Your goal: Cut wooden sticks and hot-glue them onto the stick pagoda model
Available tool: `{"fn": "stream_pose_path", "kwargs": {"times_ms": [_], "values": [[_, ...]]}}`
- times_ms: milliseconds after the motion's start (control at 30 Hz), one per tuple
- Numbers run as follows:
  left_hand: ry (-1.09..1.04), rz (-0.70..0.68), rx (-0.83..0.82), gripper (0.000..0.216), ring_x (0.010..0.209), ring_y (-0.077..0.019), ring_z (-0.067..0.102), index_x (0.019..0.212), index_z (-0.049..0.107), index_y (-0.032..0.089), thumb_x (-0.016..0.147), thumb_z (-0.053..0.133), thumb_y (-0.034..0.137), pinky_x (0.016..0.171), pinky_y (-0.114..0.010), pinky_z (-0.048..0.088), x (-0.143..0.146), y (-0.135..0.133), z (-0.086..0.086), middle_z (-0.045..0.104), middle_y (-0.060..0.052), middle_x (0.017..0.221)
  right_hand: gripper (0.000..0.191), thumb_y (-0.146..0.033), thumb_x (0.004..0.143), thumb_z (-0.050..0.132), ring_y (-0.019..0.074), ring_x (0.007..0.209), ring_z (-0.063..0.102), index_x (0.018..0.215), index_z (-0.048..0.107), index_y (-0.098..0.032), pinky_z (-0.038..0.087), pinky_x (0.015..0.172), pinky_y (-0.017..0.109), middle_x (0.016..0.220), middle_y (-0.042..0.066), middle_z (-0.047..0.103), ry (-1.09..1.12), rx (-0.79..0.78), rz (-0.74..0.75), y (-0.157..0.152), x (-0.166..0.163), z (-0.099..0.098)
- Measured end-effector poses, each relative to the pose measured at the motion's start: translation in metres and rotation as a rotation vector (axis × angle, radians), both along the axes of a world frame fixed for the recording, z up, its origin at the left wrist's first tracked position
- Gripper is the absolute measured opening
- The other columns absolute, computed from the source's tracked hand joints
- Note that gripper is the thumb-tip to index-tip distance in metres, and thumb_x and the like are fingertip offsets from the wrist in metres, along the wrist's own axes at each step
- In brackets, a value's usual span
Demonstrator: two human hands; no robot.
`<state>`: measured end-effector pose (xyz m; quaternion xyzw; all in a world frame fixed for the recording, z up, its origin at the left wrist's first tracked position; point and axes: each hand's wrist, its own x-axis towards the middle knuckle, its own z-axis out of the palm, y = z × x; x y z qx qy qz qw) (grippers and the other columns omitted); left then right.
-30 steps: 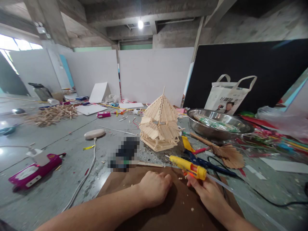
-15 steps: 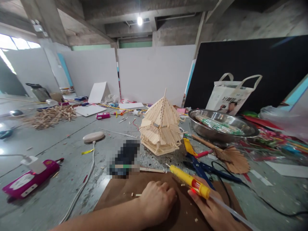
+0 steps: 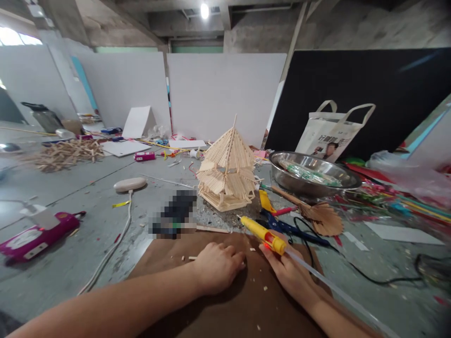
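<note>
Clasping yellow hot-glue gun (image 3: 264, 235): right hand (image 3: 287, 270) | left hand (image 3: 220, 268): curled on brown sheet (image 3: 225, 317), contents can't be told | wooden-stick pagoda model (image 3: 228, 176): just beyond sheet | hands barely shifted; model untouched, seemingly no progress

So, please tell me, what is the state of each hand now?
Left hand: curled over the brown sheet; whether it holds anything cannot be told.
Right hand: holding the yellow glue gun.
</note>
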<state>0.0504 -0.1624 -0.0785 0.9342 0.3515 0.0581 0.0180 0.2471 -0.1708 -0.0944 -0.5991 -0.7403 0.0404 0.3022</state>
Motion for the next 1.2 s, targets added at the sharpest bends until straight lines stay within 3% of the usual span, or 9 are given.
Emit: {"fn": "stream_pose_path", "kwargs": {"times_ms": [233,500,633,767,900,967,1033,1133,1200], "values": [[-0.01,0.028,0.027,0.033,0.067,-0.0199,0.058,0.094,0.053,0.021,0.085,0.024,0.034,0.055,-0.03,0.045,-0.001,-0.003,0.003,0.06,-0.004,0.073,0.037,-0.044,0.079,0.037,0.021,0.089,0.058,0.098,0.053,-0.015,0.045,0.078,0.029,0.092,0.009,0.063,0.078,0.066,0.012,-0.001,-0.001,0.002],[-0.036,0.05,-0.006,0.036,0.067,-0.0198,0.059,0.096,0.055,0.019,0.083,0.025,0.035,0.055,-0.029,0.044,-0.002,0.002,0.005,0.062,-0.007,0.08,0.038,-0.047,0.077,0.039,0.0233,0.092,0.056,0.097,0.054,-0.017,0.041,0.081,0.033,0.096,0.009,0.062,0.08,0.01,0.005,0.007,-0.002,-0.003],[-0.057,0.182,-0.07,0.034,0.067,-0.0208,0.059,0.088,0.06,0.02,0.082,0.03,0.033,0.057,-0.028,0.042,-0.001,0.014,0.015,0.062,-0.009,0.078,0.035,-0.045,0.078,0.038,0.024,0.095,0.054,0.091,0.056,-0.018,0.04,0.08,0.033,0.094,0.009,0.063,0.039,-0.053,0.037,0.011,-0.009,0.013],[-0.229,0.38,-0.146,0.037,0.068,-0.0235,0.059,0.087,0.06,0.023,0.082,0.028,0.041,0.058,-0.03,0.04,0.001,0.024,0.022,0.063,-0.01,0.073,0.039,-0.049,0.076,0.038,0.0246,0.081,0.058,0.079,0.059,-0.017,0.042,0.072,0.034,0.078,0.01,0.065,0.116,-0.078,-0.091,0.009,-0.019,0.036],[-0.555,0.475,-0.192,0.031,0.066,-0.0188,0.057,0.085,0.056,0.017,0.083,0.03,0.034,0.056,-0.026,0.037,-0.001,0.028,0.018,0.061,-0.009,0.07,0.042,-0.052,0.075,0.038,0.0188,0.061,0.057,0.077,0.06,-0.015,0.041,0.062,0.03,0.059,0.006,0.062,0.396,-0.051,-0.128,0.003,-0.027,0.036],[-0.735,0.501,-0.278,0.024,0.056,-0.0139,0.052,0.078,0.053,0.016,0.081,0.035,0.031,0.051,-0.023,0.034,-0.004,0.029,0.016,0.056,-0.004,0.06,0.044,-0.053,0.074,0.039,0.0165,0.053,0.054,0.079,0.06,-0.014,0.04,0.053,0.027,0.053,0.004,0.058,0.534,-0.096,-0.126,-0.001,-0.029,0.031],[-0.928,0.49,-0.493,0.021,0.042,-0.0087,0.043,0.071,0.05,0.016,0.079,0.039,0.031,0.043,-0.02,0.03,-0.009,0.028,0.016,0.046,0.002,0.05,0.045,-0.054,0.073,0.041,0.0147,0.049,0.051,0.079,0.059,-0.013,0.037,0.048,0.025,0.049,0.002,0.056,0.608,-0.153,-0.101,-0.005,-0.029,0.027],[-1.198,0.417,-0.859,0.022,0.029,-0.0041,0.028,0.075,0.049,0.016,0.078,0.04,0.036,0.033,-0.017,0.02,-0.013,0.024,0.02,0.035,0.008,0.042,0.045,-0.054,0.072,0.043,0.0122,0.045,0.047,0.077,0.059,-0.012,0.033,0.043,0.024,0.047,0.001,0.053,0.647,-0.204,-0.051,-0.01,-0.029,0.025],[-1.301,0.394,-0.967,0.022,0.027,-0.0026,0.023,0.078,0.05,0.016,0.078,0.041,0.036,0.03,-0.016,0.015,-0.013,0.021,0.022,0.034,0.009,0.04,0.045,-0.054,0.071,0.043,0.0106,0.042,0.045,0.077,0.059,-0.012,0.032,0.041,0.022,0.046,0.0,0.053,0.675,-0.232,-0.025,-0.011,-0.028,0.023]]}}
